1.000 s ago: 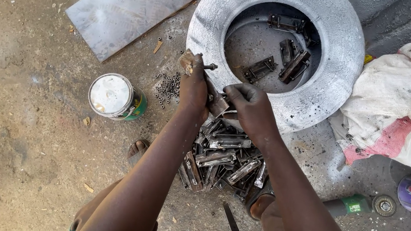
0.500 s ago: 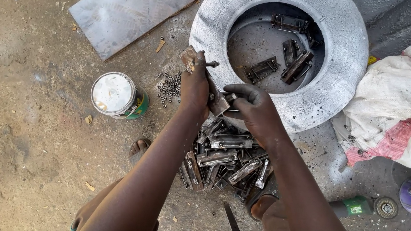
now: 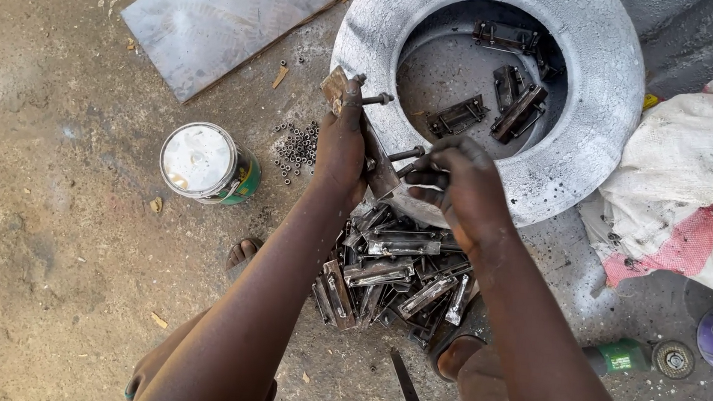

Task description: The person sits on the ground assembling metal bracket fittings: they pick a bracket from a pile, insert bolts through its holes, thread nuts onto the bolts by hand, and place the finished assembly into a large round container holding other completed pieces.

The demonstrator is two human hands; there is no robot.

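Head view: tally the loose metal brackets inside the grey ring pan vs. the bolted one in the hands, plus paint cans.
Brackets lying in the grey ring pan: 4, e.g.
Bolted bracket gripped by left hand and right hand: 1
Paint can: 1
Total: 6

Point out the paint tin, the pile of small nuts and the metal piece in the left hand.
paint tin (image 3: 198, 159), head view, on its white lid.
pile of small nuts (image 3: 297, 148), head view, pile's middle.
metal piece (image 3: 335, 87), head view, end above left hand (image 3: 342, 148).
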